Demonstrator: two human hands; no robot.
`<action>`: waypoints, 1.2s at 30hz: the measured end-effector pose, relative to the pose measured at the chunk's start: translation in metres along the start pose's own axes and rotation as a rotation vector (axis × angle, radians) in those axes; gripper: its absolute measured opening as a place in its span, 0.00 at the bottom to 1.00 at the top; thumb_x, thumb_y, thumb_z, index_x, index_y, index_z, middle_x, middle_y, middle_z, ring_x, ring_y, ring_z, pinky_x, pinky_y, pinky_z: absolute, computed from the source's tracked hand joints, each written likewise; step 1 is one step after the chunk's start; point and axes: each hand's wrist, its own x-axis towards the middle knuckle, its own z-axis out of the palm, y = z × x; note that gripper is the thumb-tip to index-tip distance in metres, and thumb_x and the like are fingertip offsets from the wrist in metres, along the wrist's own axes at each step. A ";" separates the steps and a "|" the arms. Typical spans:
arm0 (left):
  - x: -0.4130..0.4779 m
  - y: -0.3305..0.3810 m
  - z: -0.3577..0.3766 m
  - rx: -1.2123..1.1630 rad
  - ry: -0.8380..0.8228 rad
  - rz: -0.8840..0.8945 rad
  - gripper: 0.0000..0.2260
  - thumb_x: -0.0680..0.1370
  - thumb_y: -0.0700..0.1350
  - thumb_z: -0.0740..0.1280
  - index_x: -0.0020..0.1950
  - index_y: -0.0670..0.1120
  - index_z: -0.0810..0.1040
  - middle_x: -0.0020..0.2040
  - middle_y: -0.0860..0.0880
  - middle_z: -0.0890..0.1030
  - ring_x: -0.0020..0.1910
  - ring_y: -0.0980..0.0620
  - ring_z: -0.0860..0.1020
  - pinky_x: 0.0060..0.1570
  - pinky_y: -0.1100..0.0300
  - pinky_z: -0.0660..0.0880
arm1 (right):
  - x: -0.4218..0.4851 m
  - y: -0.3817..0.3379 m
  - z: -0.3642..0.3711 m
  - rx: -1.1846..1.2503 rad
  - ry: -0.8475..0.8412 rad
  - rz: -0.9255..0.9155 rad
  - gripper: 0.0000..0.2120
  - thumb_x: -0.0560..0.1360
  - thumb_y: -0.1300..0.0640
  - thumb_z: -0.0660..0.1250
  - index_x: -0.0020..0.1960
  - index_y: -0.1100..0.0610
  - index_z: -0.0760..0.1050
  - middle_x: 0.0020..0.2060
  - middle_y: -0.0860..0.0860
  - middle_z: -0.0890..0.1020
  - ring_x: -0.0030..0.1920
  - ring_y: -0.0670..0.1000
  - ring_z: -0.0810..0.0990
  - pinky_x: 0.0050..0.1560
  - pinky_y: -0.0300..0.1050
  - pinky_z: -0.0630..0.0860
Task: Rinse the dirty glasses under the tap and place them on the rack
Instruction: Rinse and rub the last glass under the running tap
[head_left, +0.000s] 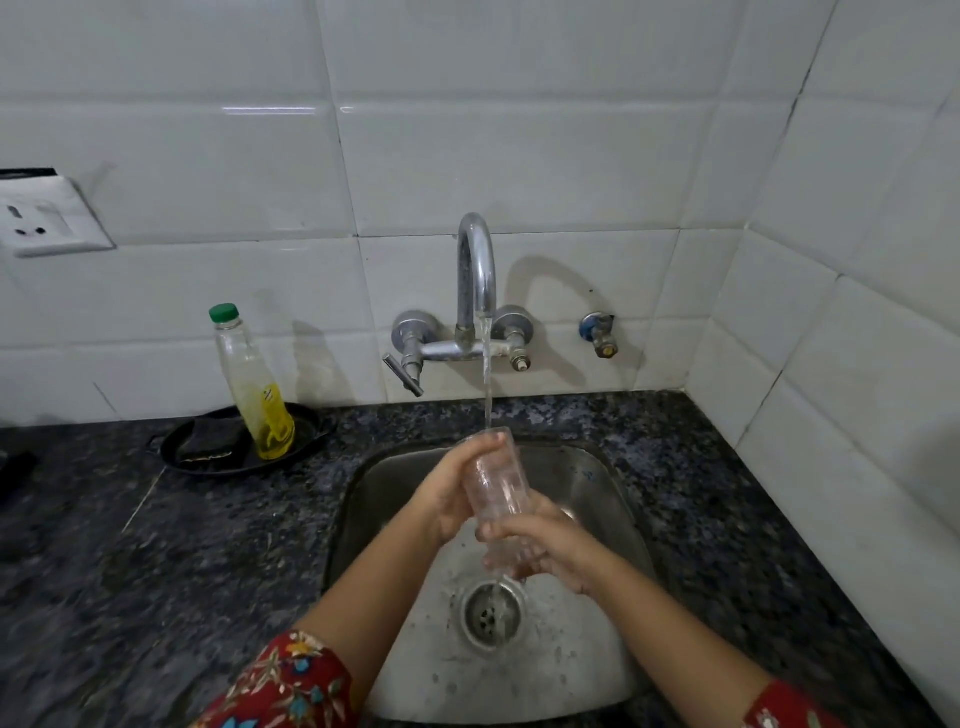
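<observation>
A white tiled wall (519, 130) rises behind and to the right of a dark speckled stone worktop (182, 571), which meets it at the back right corner. A steel sink (597, 478) is set into the worktop towards its right end, its back rim close to the wall.

A person in red floral sleeves (291, 686) reaches both forearms over the sink's front edge. The left hand (447, 499) is wrapped round the upper part of a clear glass (493, 483), fingers curled near its rim. The right hand (550, 545) is curled round the lower part, the two hands almost touching. The glass stands nearly upright above the middle of the basin, mouth up.

A chrome wall tap (477, 260) arches over the sink's back edge, and its water stream (487, 374) falls onto the mouth of the glass. Water runs off below into the drain (491, 616).

At the worktop's back edge, left of the sink, a black pan (208, 447) holds a green-capped bottle (254, 384) with some yellow liquid in it. A wall socket (47, 218) sits at far left, and a small valve (600, 335) right of the tap.
</observation>
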 end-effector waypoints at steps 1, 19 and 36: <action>-0.001 0.000 0.001 0.112 0.068 0.047 0.17 0.65 0.49 0.78 0.49 0.43 0.82 0.43 0.44 0.83 0.44 0.46 0.81 0.52 0.49 0.79 | 0.006 0.002 0.004 -0.098 0.116 -0.046 0.21 0.67 0.57 0.76 0.57 0.51 0.74 0.47 0.49 0.83 0.44 0.50 0.83 0.35 0.39 0.78; 0.001 0.078 -0.007 0.334 0.552 0.452 0.34 0.82 0.54 0.61 0.80 0.51 0.44 0.81 0.47 0.51 0.77 0.44 0.57 0.74 0.46 0.56 | 0.025 0.003 -0.002 0.057 0.228 -0.126 0.33 0.63 0.67 0.77 0.64 0.52 0.70 0.62 0.51 0.76 0.56 0.51 0.78 0.31 0.40 0.78; -0.021 0.058 -0.007 0.733 0.419 0.502 0.26 0.83 0.55 0.55 0.80 0.52 0.53 0.79 0.52 0.57 0.77 0.51 0.57 0.74 0.52 0.55 | 0.008 0.024 -0.007 0.062 0.214 -0.079 0.33 0.57 0.58 0.82 0.57 0.53 0.69 0.58 0.53 0.76 0.53 0.57 0.80 0.45 0.59 0.82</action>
